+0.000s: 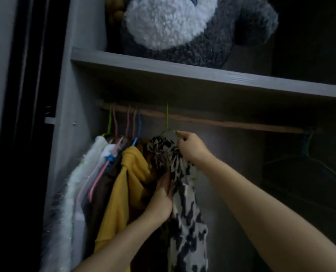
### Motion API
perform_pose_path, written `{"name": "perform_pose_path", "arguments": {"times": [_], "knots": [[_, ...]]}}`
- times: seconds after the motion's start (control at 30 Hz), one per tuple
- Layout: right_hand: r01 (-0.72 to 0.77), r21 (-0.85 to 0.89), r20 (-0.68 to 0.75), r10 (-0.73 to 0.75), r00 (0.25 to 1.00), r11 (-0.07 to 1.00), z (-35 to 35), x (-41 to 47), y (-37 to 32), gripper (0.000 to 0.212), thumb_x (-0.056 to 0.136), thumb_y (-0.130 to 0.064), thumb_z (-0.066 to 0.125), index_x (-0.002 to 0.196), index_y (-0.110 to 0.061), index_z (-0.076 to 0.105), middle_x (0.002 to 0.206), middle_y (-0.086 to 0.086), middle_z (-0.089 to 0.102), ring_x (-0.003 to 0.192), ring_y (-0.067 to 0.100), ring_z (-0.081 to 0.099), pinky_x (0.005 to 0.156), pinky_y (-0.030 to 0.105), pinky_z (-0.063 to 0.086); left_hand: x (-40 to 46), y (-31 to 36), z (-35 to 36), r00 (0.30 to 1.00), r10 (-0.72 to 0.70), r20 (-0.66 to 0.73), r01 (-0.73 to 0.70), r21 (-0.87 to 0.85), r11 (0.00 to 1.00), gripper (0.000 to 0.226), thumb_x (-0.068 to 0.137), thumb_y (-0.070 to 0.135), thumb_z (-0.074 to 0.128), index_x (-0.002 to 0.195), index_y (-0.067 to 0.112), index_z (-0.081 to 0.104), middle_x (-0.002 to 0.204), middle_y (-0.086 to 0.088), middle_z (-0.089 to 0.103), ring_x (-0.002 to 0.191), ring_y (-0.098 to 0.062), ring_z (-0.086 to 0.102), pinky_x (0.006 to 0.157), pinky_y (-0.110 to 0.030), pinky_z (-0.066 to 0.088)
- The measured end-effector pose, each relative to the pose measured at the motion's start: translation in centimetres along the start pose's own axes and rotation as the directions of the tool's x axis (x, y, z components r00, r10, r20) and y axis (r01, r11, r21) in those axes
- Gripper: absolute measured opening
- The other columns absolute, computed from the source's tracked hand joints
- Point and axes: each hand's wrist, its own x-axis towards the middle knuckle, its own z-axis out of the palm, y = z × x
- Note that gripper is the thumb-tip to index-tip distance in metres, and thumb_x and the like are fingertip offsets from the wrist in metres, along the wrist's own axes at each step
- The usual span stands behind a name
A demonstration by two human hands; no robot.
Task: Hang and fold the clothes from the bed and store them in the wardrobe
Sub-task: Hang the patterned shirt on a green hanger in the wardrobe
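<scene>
- Patterned dress (182, 193) hangs on a green hanger (167, 118) hooked over the rail (222, 121), just right of the yellow top (124, 183)
- Right hand (192, 147) pinches the hanger's shoulder at the dress's neck
- Left hand (160, 201) grips the dress's cloth lower down
- Plush toy (182, 26) sits on the shelf (182, 72) above

Both bare arms reached up and forward. The left hand (161, 199) lay lower, fingers extended upward. The right hand (192, 147) sat higher, fingers curled, index finger pointing left.
</scene>
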Motion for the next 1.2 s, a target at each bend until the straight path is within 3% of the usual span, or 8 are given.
{"name": "perform_pose_path", "arguments": {"times": [0.13, 0.27, 0.47, 0.63, 0.73, 0.8, 1.0, 1.2], "knots": [[0.003, 0.048, 0.029, -0.005, 1.0, 0.999, 5.1, -1.4, 0.3, 0.051, 0.097, -0.011, 0.037, 0.147, -0.021, 0.035, 0.091, 0.001, 0.063, 0.043, 0.005, 0.053, 0.033, 0.014, 0.033, -1.6, -0.7, -3.8, 0.993, 0.052, -0.11, -0.029, 0.2, 0.979, 0.042, 0.103, 0.029, 0.035, 0.144, 0.033, 0.03, 0.151, 0.009, 0.032, 0.134, 0.0, 0.027, 0.114, -0.023, 0.021], [0.0, 0.021, 0.019, 0.0, 1.0, 1.0, 7.1, -2.5, 1.2, 0.053, 0.1, -0.016, 0.036, 0.152, -0.021, 0.024, 0.096, 0.002, 0.065, 0.057, 0.012, 0.057, 0.038, 0.015, 0.037, -3.7, -0.8, -5.8, 0.991, -0.013, -0.135, 0.038, 0.191, 0.981, 0.048, 0.102, 0.038, 0.033, 0.149, 0.031, 0.023, 0.15, 0.013, 0.028, 0.133, 0.002, 0.023, 0.104, -0.017, 0.021], [-0.054, -0.097, 0.027, 0.056, 0.998, 0.994, 6.1, -3.6, 1.9, 0.063, 0.098, -0.054, 0.035, 0.151, -0.024, 0.022, 0.135, 0.008, 0.055, 0.112, 0.029, 0.058, 0.084, 0.035, 0.049, -4.8, 2.3, -6.0, 0.981, 0.134, -0.143, -0.105, 0.194, 0.975, 0.045, 0.102, 0.031, 0.037, 0.146, 0.024, 0.031, 0.148, 0.007, 0.035, 0.132, 0.001, 0.03, 0.105, -0.019, 0.026], [-0.13, -0.076, -0.076, 0.124, 0.989, 0.989, 2.7, -6.2, 4.3, 0.057, 0.096, -0.056, 0.033, 0.146, -0.029, 0.027, 0.114, 0.014, 0.065, 0.097, 0.034, 0.064, 0.083, 0.049, 0.054, -6.4, 5.7, -4.0, 0.907, 0.392, -0.152, -0.305, 0.405, 0.862, 0.039, 0.101, 0.029, 0.04, 0.139, 0.016, 0.042, 0.138, 0.0, 0.045, 0.13, -0.011, 0.039, 0.11, -0.031, 0.032], [-0.171, -0.176, -0.117, 0.152, 0.981, 0.969, 0.6, -10.0, 7.0, 0.051, 0.098, -0.05, 0.034, 0.144, -0.029, 0.029, 0.108, 0.014, 0.066, 0.095, 0.032, 0.064, 0.082, 0.047, 0.053, -8.2, 6.7, -0.9, 0.786, 0.619, 0.006, -0.483, 0.631, 0.607, 0.046, 0.096, 0.03, 0.037, 0.133, 0.007, 0.049, 0.135, -0.008, 0.05, 0.128, -0.019, 0.042, 0.112, -0.039, 0.028], [-0.215, -0.229, -0.12, 0.192, 0.974, 0.949, -0.8, -13.3, 9.2, 0.05, 0.099, -0.046, 0.035, 0.145, -0.028, 0.028, 0.108, 0.014, 0.066, 0.094, 0.031, 0.064, 0.081, 0.045, 0.053, -9.7, 6.2, 2.3, 0.775, 0.611, 0.161, -0.553, 0.642, 0.531, 0.047, 0.095, 0.029, 0.036, 0.133, 0.006, 0.05, 0.135, -0.009, 0.052, 0.128, -0.02, 0.042, 0.113, -0.045, 0.027], [-0.407, -0.375, -0.174, 0.368, 0.913, 0.833, -6.5, -26.0, 16.9, 0.05, 0.099, -0.039, 0.039, 0.146, -0.026, 0.027, 0.121, 0.008, 0.061, 0.102, 0.028, 0.062, 0.081, 0.038, 0.051, -14.8, 1.8, 13.3, 0.823, 0.386, 0.418, -0.559, 0.473, 0.681, 0.05, 0.093, 0.033, 0.035, 0.134, 0.007, 0.049, 0.134, -0.009, 0.051, 0.126, -0.024, 0.046, 0.107, -0.035, 0.03], [-0.695, -0.467, -0.269, 0.66, 0.701, 0.548, -14.2, -44.7, 23.7, 0.046, 0.098, -0.033, 0.041, 0.141, -0.02, 0.036, 0.123, 0.014, 0.059, 0.112, 0.032, 0.058, 0.088, 0.039, 0.047, -25.4, -3.2, 25.8, 0.69, 0.232, 0.686, -0.555, 0.295, 0.778, 0.042, 0.097, 0.024, 0.048, 0.138, 0.014, 0.045, 0.136, -0.002, 0.048, 0.127, -0.018, 0.044, 0.105, -0.032, 0.029]]}}
